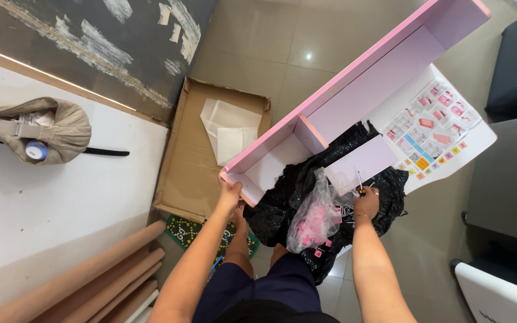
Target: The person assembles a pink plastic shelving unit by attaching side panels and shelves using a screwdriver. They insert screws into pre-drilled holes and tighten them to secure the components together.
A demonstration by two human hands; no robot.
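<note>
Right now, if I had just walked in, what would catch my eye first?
Most likely the long pink shelf unit slanting across the middle, its near end gripped by the left hand. Beside it the right hand holds a small screwdriver over a black plastic sheet, where a clear bag of pink parts lies. A flattened cardboard box sits on the tiled floor at left.

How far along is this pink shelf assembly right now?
Partly built: the pink shelf unit already has its long sides and one divider joined. In hand: the left hand grips its corner, the right hand holds a screwdriver. Left: a loose pink panel and bagged fittings.
</note>
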